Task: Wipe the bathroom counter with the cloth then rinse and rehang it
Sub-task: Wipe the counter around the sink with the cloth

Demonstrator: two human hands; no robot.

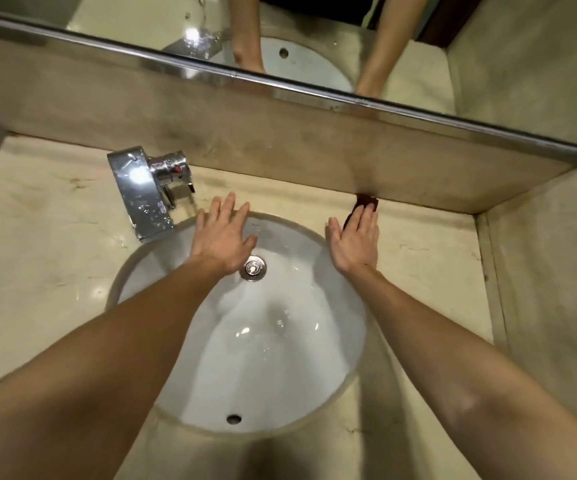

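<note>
Wiping step: my right grip (354, 239) pressed the cloth (366, 201) flat-fingered on the tabletop (425, 258), left grip (223, 233) spread; next, I judged, a sweep.

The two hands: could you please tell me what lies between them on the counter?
In the head view, only the white far wall of the sink lies between the left hand and the right hand.

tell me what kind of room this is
Most likely a bathroom: a white sink basin set into a pale stone-look counter, a chrome tap beside it, and a wall mirror above. The right hand presses a dark cloth flat on the counter.
</note>
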